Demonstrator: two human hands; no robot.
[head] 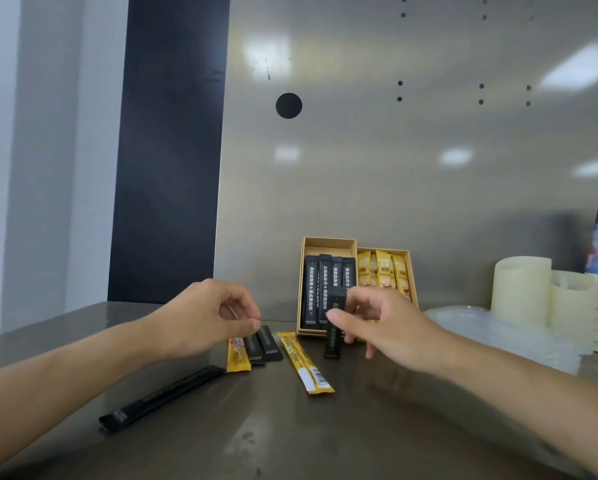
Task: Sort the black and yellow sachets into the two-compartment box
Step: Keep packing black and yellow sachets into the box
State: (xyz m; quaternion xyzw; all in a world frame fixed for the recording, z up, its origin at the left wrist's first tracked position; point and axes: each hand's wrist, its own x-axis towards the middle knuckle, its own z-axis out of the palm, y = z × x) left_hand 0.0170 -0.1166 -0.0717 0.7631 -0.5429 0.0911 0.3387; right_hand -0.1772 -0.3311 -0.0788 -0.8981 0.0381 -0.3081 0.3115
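Sachets [384, 277] fill the box [328, 244]: black left, yellow right, print unreadable. Right hand [387, 323] pinches a black sachet [333, 336]; left hand [207, 315] curls over loose ones [256, 346] nearby.

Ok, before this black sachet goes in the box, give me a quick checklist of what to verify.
1. Right hand grips the held black sachet: ok.
2. Target is the box compartment on the left, holding black sachets: ok.
3. Yellow sachets stay in the compartment on the right, no mixing: ok.
4. Room left in the black compartment: cannot tell, it looks nearly full.
5. Left hand clear of the box, over the loose pile: ok.
6. Left hand holding anything: cannot tell.
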